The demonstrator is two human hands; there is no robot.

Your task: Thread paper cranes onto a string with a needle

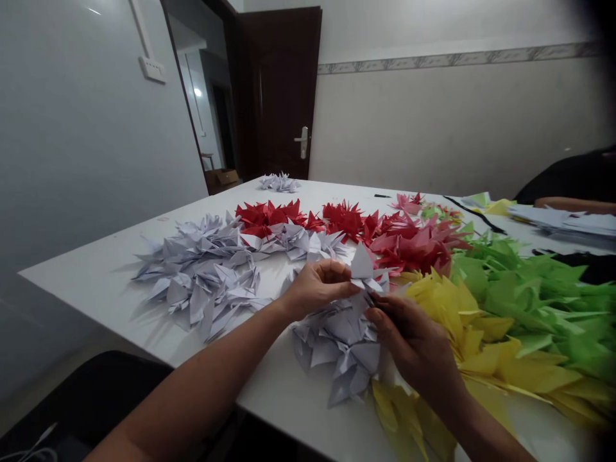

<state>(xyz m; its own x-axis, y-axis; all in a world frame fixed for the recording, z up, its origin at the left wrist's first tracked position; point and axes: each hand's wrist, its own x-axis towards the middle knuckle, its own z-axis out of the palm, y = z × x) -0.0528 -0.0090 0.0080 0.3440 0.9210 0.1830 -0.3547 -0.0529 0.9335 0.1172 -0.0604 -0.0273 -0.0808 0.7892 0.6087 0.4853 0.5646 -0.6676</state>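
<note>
Between the fingertips of my left hand [320,285] is a white paper crane [363,266], pinched at its left side. My right hand [416,333] has its fingers closed at the lower right of the same folded piece. Something small and dark shows by the right fingertips; what it is I cannot make out. Just below both hands lies a cluster of white origami [344,346] near the table's front edge. A larger heap of white origami [202,263] spreads out to the left of my left hand.
On the white table [96,256], red origami [269,218] lies behind my hands, with pink origami [414,240], yellow origami [486,333] and green origami [520,282] to the right. A paper stack [568,218] lies near another person's arm [577,204]. A dark door [279,90] stands behind.
</note>
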